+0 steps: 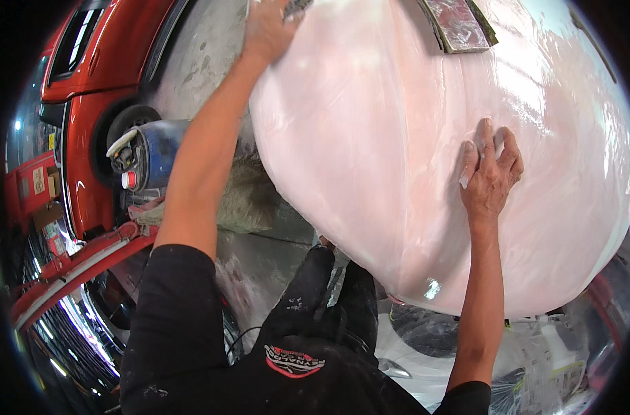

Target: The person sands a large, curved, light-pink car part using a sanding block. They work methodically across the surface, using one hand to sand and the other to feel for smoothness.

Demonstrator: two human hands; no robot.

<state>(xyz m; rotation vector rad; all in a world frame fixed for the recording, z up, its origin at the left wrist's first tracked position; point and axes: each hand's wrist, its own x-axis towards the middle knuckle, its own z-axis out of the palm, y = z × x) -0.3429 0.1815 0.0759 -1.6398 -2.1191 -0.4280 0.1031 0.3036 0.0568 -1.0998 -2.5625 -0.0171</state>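
A large curved panel (342, 138), shaped like a car hood, lies before me, wet and covered in pale pink and white. My right hand (491, 176) rests on its right half, fingers stretched out and somewhat apart, holding nothing. At the far left rim of the panel, my left hand (270, 31) is closed around a small dark grey piece (297, 7); the top edge of the picture cuts it off, so its kind cannot be made out. Beyond the right hand, a sanding block (460, 24) with dark, ragged edges sits on the panel, touched by neither hand.
An orange-red vehicle (97, 62) stands at the left. Near its wheel is a blue container (159, 152) with things on top. A red metal bar (80, 273) crosses the lower left. Plastic sheeting (536, 353) covers parts under the panel's near right edge.
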